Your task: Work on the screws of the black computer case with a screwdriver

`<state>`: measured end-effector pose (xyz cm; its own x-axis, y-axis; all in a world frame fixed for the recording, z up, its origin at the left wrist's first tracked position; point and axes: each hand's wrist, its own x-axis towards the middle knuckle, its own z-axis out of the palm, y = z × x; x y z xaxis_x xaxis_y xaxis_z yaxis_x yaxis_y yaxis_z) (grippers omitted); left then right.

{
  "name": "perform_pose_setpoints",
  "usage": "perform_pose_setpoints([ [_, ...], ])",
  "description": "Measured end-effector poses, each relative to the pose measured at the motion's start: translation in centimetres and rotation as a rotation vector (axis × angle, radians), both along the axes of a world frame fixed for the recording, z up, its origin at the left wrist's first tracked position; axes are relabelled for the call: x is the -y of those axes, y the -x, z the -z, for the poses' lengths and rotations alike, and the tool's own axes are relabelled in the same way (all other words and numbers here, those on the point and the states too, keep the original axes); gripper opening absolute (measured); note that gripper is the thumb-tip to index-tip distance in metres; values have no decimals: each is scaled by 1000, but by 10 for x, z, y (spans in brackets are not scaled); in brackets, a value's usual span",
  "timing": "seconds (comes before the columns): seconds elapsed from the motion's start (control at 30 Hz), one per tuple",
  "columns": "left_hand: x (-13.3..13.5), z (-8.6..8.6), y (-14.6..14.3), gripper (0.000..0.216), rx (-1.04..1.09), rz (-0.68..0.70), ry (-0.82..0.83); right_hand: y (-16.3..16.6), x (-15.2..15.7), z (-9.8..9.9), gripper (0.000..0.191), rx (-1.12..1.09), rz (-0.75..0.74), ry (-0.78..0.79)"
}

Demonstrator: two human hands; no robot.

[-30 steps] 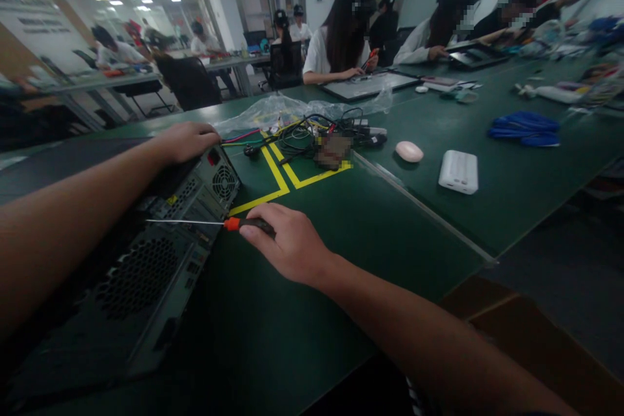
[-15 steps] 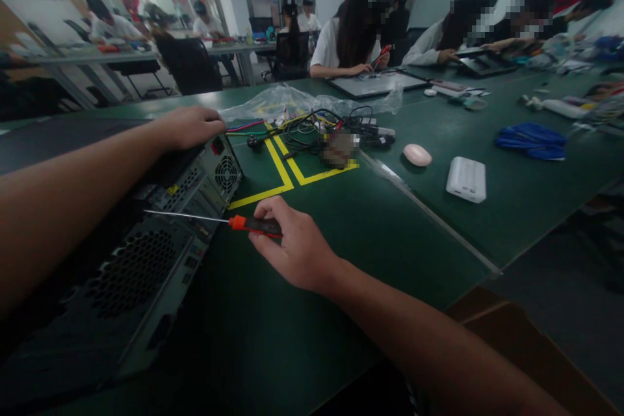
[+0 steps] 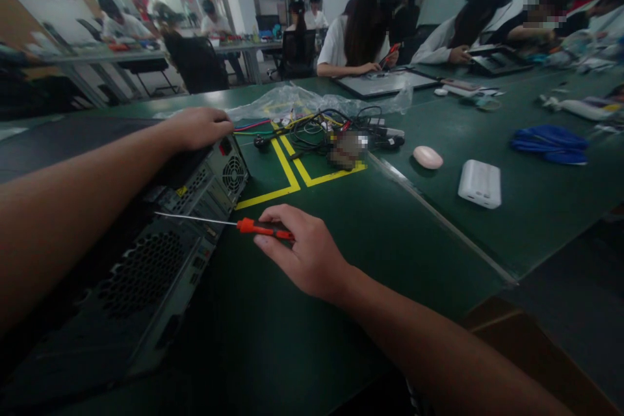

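Note:
A dark desktop computer case stands at the left, its back panel with vents, a fan grille and ports facing right. My left hand is laid over the far top edge of the case, its fingers bent over the corner. Between the thumb and fingers of my right hand is a screwdriver with an orange and black handle. Its long thin shaft points left, and the tip is at the back panel near the top edge. Whether the tip sits in a screw I cannot tell.
Beyond the case lie tangled cables and clear plastic film on the green table. To the right are a pink rounded object, a white box-shaped device and a blue bundle. Several people work across the table.
The screwdriver handle has turned in my right hand, showing more orange. Its tip stays at the same part of the case. The whole view has shifted slightly; my left hand keeps its place.

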<state>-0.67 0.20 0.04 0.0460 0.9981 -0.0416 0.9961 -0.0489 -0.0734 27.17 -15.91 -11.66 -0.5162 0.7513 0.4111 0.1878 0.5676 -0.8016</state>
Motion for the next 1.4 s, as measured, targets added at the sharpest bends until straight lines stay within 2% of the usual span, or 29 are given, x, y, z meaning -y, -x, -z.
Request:
perform_pose_setpoints([
  [0.17, 4, -2, -6, 81, -13, -4, -3, 1, -1, 1, 26, 6, 31, 8],
  [0.43, 5, -2, -6, 80, 6, -5, -7, 2, 3, 0, 28, 36, 7, 109],
  [0.63, 9, -3, -10, 75, 43, -29, -18, 2, 1, 2, 20, 53, 35, 82],
  [0.93, 4, 1, -6, 78, 34, -17, -38, 1, 0, 1, 21, 55, 7, 112],
  [1.4, 4, 1, -6, 80, 42, -53, -39, 1, -2, 0, 21, 12, 14, 58],
])
